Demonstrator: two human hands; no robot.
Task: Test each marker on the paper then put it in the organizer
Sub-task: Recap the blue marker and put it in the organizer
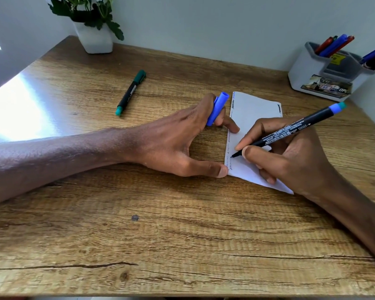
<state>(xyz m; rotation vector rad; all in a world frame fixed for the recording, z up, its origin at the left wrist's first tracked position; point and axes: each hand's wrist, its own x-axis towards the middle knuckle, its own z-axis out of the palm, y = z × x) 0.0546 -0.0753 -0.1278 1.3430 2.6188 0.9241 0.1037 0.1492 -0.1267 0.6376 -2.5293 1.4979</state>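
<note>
The paper [251, 109] lies right of centre on the counter [160, 234], with wide wood running to the near edge. The organizer [307, 68] stands in the far right corner. The right grip [290, 156] pinches the uncapped marker [301, 126], its tip on the paper's left margin. The left grip [171, 139] clamps the blue cap [218, 109], thumb pressing the paper.

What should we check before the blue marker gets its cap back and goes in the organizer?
1. Tip on paper: ok; right hand holds the marker, tip touching the paper.
2. Paper steady: ok; left hand presses its edge.
3. Cap ready: ok; blue cap pinched in the same hand.
4. New mark made: cannot tell.
5. Organizer has room: ok, looks so.
6. Every marker tested: not ok; green marker lies capped on the table.
</note>
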